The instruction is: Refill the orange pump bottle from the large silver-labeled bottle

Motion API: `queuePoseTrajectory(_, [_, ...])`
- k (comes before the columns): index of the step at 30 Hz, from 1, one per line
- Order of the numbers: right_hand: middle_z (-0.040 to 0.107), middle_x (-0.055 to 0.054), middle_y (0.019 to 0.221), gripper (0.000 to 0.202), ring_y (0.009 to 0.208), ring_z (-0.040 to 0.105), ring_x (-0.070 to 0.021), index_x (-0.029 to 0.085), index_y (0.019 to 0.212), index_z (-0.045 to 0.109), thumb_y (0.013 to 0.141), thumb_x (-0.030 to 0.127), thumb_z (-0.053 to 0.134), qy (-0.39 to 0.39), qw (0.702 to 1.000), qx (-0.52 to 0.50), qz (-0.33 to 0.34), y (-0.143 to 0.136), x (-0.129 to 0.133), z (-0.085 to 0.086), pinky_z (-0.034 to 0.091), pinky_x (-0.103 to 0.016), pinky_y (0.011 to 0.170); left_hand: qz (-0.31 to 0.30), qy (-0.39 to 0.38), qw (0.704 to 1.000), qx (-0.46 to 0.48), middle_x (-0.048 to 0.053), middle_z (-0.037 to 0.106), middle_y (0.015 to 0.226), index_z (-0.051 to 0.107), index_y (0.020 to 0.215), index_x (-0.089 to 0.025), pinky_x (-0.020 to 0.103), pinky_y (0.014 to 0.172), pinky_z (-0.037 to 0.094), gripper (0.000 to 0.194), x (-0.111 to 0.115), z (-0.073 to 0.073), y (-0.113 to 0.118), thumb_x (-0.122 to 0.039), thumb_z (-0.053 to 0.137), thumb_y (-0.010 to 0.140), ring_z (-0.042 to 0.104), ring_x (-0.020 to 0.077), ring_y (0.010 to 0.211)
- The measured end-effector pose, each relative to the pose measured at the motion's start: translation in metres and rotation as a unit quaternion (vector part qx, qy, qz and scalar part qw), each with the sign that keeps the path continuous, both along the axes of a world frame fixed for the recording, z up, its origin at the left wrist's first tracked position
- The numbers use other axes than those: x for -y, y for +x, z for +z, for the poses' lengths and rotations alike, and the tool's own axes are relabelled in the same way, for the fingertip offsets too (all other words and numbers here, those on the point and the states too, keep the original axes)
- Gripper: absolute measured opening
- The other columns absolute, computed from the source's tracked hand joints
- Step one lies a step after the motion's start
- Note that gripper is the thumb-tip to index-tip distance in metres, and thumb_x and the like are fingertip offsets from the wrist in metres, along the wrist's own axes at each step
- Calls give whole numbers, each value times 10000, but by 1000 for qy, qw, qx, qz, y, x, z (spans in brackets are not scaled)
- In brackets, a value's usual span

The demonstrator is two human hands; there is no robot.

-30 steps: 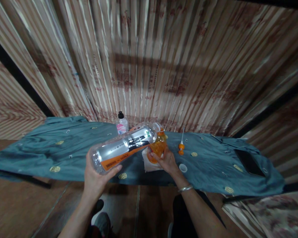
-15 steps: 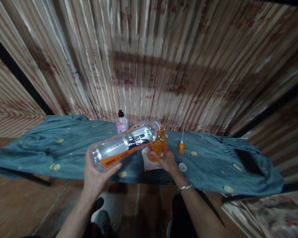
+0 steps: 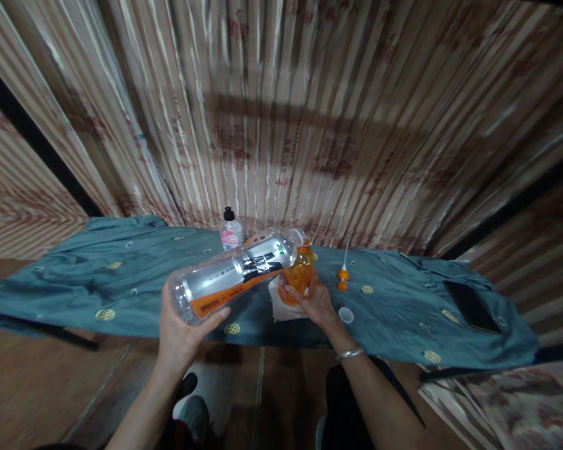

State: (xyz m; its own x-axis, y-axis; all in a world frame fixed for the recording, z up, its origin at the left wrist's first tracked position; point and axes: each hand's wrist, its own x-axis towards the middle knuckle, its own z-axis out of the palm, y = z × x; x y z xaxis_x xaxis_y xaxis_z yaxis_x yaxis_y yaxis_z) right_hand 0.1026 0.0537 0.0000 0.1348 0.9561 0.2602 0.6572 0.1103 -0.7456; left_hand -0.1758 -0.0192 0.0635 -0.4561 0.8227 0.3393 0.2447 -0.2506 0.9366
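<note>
The left hand (image 3: 181, 334) has its grip clamped round the base end of a big clear bottle (image 3: 234, 276), which lies tipped nearly flat across the middle of the frame, mouth toward the right and slightly up. That mouth meets the top of a small orange bottle (image 3: 299, 275), which the right hand (image 3: 316, 301) holds, fingers closed on its lower body. The tilt and the mouth-to-mouth meeting look like a pour from big into small; whether liquid is running I cannot tell. The orange bottle stands on a white cloth (image 3: 278, 308), probably there to catch drips.

Right of the hands, an orange pump top (image 3: 342, 278) with its thin white tube lies on the counter (image 3: 122, 281), apart from the bottle it likely belongs to. A small white cap (image 3: 346, 315) lies just right of the right wrist. A small pink-labelled bottle (image 3: 229, 232) with a black top stands upright behind the big bottle, at the back edge.

The counter is draped in a teal cloth with gold dots, rumpled at the ends. A dark flat thing (image 3: 469, 304), maybe a phone, lies at the right. Striped curtains (image 3: 281, 112) fill the upper frame. Below, a brown floor and the person's legs show.
</note>
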Motion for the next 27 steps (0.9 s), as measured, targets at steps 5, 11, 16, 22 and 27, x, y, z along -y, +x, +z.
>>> queuePoseTrajectory(5, [816,-192,1219,639,1162,794,-374,119,1375,610,852,424,815,2,1000,7,1,0,0,0,618,-503,1034,-16,-20,1000,-12,167,677,1386,564,1350,-207,576,1159,535,1030,-3,-1,-8,-500,1022,475,675,389,1291])
queuePoseTrajectory(11, [824,-165,1211,602,1142,800,-364,157,1359,626,852,423,814,11,1000,2,7,1,0,-2,628,-492,1017,-17,-16,999,-22,157,686,1380,571,1342,-220,577,1143,549,999,-4,-4,-10,-503,1016,492,684,390,1279])
queuePoseTrajectory(16, [815,-176,1252,627,1175,793,-359,146,1394,601,866,421,797,1,1000,3,8,2,0,-2,620,-484,1035,-6,6,1000,-21,161,681,1378,578,1339,-215,580,1149,541,971,-4,-3,-6,-529,995,520,681,380,1269])
queuePoseTrajectory(22, [827,-180,1203,615,1135,803,-372,142,1360,615,861,448,804,1,1000,7,4,2,-1,-3,629,-504,1007,-12,-16,1000,-14,189,669,1377,553,1325,-203,614,1151,527,1020,-3,4,-6,-513,1003,463,670,401,1272])
queuePoseTrajectory(27, [831,-167,1186,608,1120,807,-366,160,1353,625,855,450,817,12,1000,0,2,2,-1,-5,639,-497,994,-9,1,1000,-20,168,679,1372,567,1346,-209,586,1155,527,996,-3,0,-4,-532,999,509,674,383,1273])
